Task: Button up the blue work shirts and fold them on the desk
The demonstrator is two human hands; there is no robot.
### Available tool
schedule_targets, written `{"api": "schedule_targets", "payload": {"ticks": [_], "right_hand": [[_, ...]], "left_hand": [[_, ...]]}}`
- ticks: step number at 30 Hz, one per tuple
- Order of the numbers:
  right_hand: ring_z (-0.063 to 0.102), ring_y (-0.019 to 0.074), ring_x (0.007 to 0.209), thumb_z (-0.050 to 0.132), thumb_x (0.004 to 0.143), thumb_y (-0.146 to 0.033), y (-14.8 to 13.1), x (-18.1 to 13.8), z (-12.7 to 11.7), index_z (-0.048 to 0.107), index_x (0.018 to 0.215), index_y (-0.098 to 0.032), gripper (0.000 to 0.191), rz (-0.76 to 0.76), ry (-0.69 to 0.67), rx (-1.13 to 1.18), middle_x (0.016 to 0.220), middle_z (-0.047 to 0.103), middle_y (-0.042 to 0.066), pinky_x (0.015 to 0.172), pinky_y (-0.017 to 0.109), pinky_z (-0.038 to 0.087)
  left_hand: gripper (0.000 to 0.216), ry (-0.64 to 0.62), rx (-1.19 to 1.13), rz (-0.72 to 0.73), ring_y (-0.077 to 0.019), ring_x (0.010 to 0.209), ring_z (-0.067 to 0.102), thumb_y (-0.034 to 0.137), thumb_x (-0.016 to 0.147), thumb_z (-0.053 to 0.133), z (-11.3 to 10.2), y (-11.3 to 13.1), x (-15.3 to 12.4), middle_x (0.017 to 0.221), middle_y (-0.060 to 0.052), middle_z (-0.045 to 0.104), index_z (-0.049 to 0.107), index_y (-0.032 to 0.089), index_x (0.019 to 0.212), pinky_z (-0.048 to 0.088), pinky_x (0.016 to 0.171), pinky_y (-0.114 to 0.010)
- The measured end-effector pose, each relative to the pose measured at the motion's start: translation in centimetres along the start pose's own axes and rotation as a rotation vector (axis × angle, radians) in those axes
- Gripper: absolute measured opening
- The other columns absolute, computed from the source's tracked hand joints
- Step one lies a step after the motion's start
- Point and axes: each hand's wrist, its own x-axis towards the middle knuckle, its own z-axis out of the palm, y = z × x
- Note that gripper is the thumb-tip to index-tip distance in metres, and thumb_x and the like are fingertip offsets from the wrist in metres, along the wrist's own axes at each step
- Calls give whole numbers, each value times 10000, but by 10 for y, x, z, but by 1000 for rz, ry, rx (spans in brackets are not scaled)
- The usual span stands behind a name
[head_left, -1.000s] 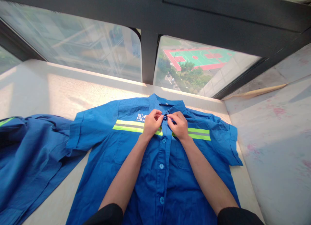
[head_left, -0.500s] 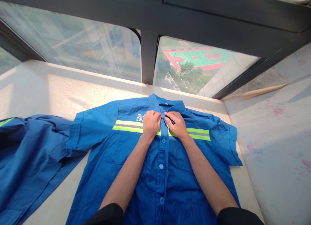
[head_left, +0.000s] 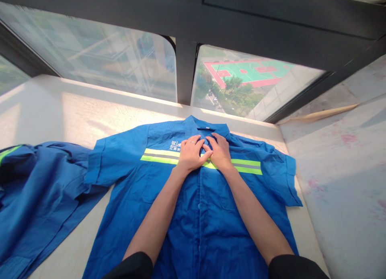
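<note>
- Left hand [head_left: 190, 154] and right hand [head_left: 219, 152] quit pinching; now flat, fingers spread, gripping nothing.
- Both press blue work shirt [head_left: 126, 170] at 12 o'clock, under collar [head_left: 193, 125].

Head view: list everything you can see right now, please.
work shirt: one, blue, spread front-up on the ledge, collar toward the window
reflective stripe: one, yellow-green with grey, across the shirt's chest
second garment: one, blue, rumpled at the left, against the shirt's sleeve
ledge: one, pale cream, under both garments
window frame: one, dark, behind the ledge
sports court: one, green and red, outside, far below
patterned surface: one, pale with pink marks, at the right
ring: one, silvery, on a left finger
left hand: open, flat on the chest below the collar
right hand: open, flat beside it, meeting the left at the placket
</note>
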Motion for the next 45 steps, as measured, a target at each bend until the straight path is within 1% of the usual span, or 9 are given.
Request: {"api": "schedule_targets", "payload": {"ticks": [5,12,17,23,28,32,36,39,45], "right_hand": [[470,297,1245,509,967,-398,-2,1,4,629,1241,-167,377,16,-38,-69,1345,542,162,1041,442,385],[445,294,1257,505,969,-423,-9,5,0,616,1259,-192,387,59,-113,-124,1358,536,151,1042,428,359],[428,293,1273,483,975,-461,-10,8,-1,593,1285,-189,427,60,-139,-149,1381,518,154,1053,424,336],[414,293,1303,438,993,-460,-10,10,2,555,1324,-175,452,54,-193,-176,1423,487,163,1066,438,324],[322,274,1411,392,1008,-442,-9,17,-6,483,1395,-144,497,78,-361,-124,1538,373,154,1136,418,259],[193,268,1486,380,1000,-463,-3,16,-24,336,1504,-116,613,31,-584,-77,1616,202,152,1186,414,173],[178,262,1494,399,991,-428,-3,-7,-40,292,1524,-98,636,-30,-579,-96,1612,207,155,1197,433,149],[196,280,1487,390,995,-411,-6,-37,-47,342,1500,-87,602,-73,-492,-139,1598,240,177,1189,475,155],[255,306,1463,330,1007,-466,-3,-100,-66,411,1459,-87,596,-86,-421,-209,1567,304,207,1153,505,231]], "left_hand": [[532,-92,85,36,-292,1398,398,498,935,474,0,-4,-4,1463,-139,499,565,174,1346,366,1060,-449],[547,-68,194,24,-276,1451,312,363,980,393,6,4,-22,1530,-153,396,414,122,1471,259,1166,-447],[556,-92,286,-69,-323,1443,316,383,986,379,-5,24,-57,1527,-202,383,424,99,1462,221,1173,-516],[644,-141,320,-87,-347,1462,260,534,964,363,-26,40,-119,1561,-164,337,406,160,1488,203,1180,-544],[637,-115,375,-135,-337,1460,273,533,965,346,-32,47,-160,1564,-153,330,411,176,1489,210,1183,-533],[635,-96,376,-133,-322,1456,288,545,963,347,-35,47,-170,1562,-142,339,410,198,1491,213,1185,-522],[635,-77,371,-125,-320,1453,295,551,971,314,-35,47,-168,1558,-149,346,413,194,1487,211,1182,-526],[632,-82,378,-117,-313,1455,293,549,977,289,-36,48,-167,1556,-149,353,419,195,1483,206,1183,-519],[650,-104,368,-113,-323,1458,279,551,978,275,-39,47,-166,1558,-166,342,405,175,1491,183,1184,-522]]}}
